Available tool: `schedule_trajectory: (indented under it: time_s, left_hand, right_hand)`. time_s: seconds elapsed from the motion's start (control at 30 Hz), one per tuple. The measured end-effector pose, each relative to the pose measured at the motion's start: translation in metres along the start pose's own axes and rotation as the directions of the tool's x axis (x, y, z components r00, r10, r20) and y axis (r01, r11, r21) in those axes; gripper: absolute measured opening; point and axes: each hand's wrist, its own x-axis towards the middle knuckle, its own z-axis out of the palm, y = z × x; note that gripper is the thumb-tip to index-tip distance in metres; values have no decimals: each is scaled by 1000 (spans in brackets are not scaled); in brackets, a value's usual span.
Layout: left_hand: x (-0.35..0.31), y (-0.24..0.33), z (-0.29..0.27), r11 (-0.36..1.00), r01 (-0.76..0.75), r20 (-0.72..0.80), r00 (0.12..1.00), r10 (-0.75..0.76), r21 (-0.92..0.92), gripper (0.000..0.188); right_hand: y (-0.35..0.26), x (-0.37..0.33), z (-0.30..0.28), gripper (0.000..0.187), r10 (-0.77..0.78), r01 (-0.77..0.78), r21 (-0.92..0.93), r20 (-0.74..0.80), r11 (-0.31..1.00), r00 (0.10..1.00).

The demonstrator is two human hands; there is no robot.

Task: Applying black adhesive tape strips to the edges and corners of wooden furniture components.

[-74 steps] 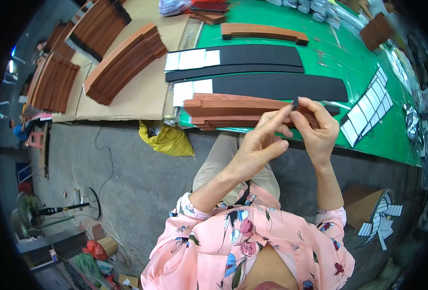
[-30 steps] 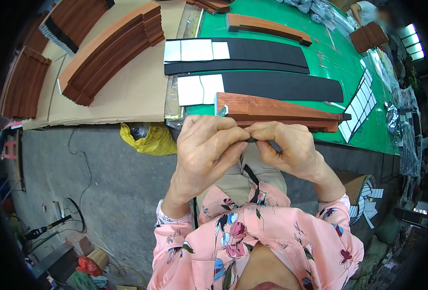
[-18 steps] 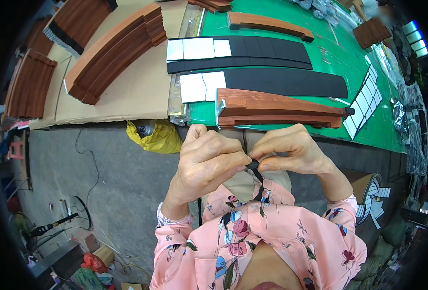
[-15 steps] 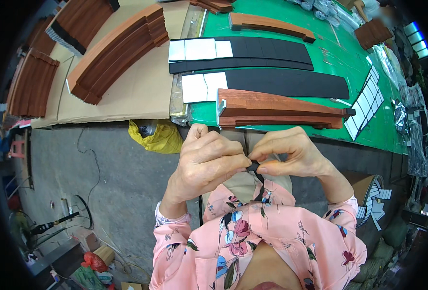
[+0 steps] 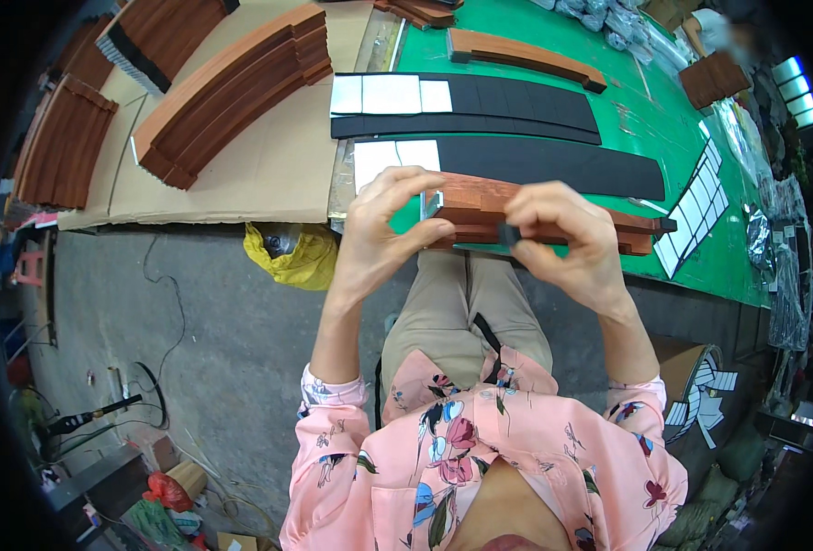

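Note:
My right hand (image 5: 571, 243) pinches a small black pad (image 5: 508, 234) between thumb and fingers, above the front of a reddish-brown wooden moulding piece (image 5: 480, 195). At the left end of that piece is my left hand (image 5: 383, 230), its thumb and fingers spread apart on either side of the end with a gap between them. Whether it touches the wood I cannot tell. The piece lies along the table's near edge, partly hidden by both hands. Behind it lie a black strip sheet (image 5: 553, 163) and another black sheet (image 5: 526, 103), each with white backing at its left end.
Curved stacks of brown mouldings (image 5: 232, 96) stand on cardboard (image 5: 269, 174) at left. A single moulding (image 5: 526, 57) lies farther back on the green table (image 5: 636, 101). White label pieces (image 5: 697, 211) lie at right. A yellow bag (image 5: 287, 262) sits below the table edge.
Both hands have moved forward from my waist to the wooden piece and separated. The left hand has opened; the right now carries the small black pad.

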Motion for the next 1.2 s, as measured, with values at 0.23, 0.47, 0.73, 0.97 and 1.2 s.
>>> schedule_trajectory:
  time_s: [0.23, 0.47, 0.73, 0.97, 1.2]
  left_hand:
    - [-1, -18, 12, 997, -1, 61, 998, 5, -73, 27]
    - [-5, -23, 16, 993, 25, 35, 999, -21, -118, 27]
    - [-5, -26, 16, 993, 7, 27, 1000, -4, -117, 28]
    - [-6, -27, 16, 995, -5, 22, 1000, 7, -98, 29]
    - [-6, -27, 16, 996, -15, 21, 1000, 17, -90, 29]
  right_hand:
    - [12, 12, 19, 23, -38, 17, -233, -84, 972, 996]
    - [16, 17, 22, 23, -97, 70, -343, -61, 937, 993]
    - [16, 19, 25, 22, -83, 56, -351, -62, 935, 995]
    - [17, 19, 26, 23, -80, 55, -346, -59, 936, 995]
    - [18, 19, 27, 22, -90, 64, -362, -55, 930, 994]
